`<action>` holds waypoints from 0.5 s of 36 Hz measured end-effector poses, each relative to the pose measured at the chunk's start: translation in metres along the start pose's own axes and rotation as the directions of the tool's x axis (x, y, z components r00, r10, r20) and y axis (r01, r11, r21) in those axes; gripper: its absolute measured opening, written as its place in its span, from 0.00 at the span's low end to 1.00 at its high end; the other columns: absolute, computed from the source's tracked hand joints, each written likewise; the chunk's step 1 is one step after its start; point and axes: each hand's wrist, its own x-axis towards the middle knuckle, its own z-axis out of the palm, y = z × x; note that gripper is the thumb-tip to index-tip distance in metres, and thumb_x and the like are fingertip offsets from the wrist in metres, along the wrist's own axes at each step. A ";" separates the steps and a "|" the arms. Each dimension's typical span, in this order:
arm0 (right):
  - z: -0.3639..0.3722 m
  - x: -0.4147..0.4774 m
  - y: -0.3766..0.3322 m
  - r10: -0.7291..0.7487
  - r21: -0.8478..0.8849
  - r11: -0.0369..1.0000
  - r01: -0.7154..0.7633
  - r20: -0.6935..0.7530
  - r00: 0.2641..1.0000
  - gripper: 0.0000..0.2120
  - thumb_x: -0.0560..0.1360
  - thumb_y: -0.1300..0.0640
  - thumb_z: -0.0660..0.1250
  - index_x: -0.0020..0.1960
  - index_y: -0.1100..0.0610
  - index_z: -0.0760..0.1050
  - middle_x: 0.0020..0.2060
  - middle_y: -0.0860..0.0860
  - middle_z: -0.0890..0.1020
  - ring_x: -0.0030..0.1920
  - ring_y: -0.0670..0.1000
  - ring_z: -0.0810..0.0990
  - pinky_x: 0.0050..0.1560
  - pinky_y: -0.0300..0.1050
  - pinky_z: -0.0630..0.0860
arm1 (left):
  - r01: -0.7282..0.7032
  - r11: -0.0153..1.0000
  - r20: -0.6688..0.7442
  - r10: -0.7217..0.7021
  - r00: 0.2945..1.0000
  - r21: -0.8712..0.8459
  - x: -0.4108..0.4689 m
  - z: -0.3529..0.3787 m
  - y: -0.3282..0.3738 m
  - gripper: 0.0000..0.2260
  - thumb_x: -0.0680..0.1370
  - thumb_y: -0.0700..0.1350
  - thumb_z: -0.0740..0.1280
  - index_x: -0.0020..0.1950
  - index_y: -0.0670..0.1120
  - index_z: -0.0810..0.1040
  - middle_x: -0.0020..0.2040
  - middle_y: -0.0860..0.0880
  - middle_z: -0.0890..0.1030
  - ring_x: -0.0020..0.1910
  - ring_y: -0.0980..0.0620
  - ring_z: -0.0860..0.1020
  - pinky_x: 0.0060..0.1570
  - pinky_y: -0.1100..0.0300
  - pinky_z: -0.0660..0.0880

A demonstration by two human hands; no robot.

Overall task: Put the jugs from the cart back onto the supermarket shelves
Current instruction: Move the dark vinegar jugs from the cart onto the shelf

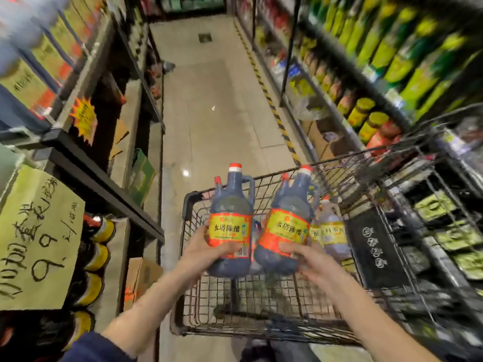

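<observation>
Left jug, dark and red-capped, stands upright in the left hand, whose fingers curl round its lower body, while just beside it the right jug leans a little in the grasp of the right hand, both held above the wire cart, where a paler jug stands.

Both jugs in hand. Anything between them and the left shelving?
Only the cart's left wall lies that way; whether the jug bases clear it is unclear. Left hand holds the left jug, right hand the right jug, over the cart. A handwritten sign covers part of the left shelves' front.
</observation>
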 end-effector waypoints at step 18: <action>-0.097 -0.178 -0.078 -0.510 -0.086 0.858 0.506 -0.256 0.821 0.53 0.39 0.61 0.83 0.63 0.65 0.70 0.45 0.57 0.85 0.44 0.55 0.85 0.37 0.43 0.80 | -0.409 0.909 0.370 0.354 0.859 0.079 -0.043 0.158 0.125 0.37 0.56 0.37 0.82 0.61 0.45 0.70 0.42 0.53 0.82 0.33 0.62 0.81 0.31 0.68 0.76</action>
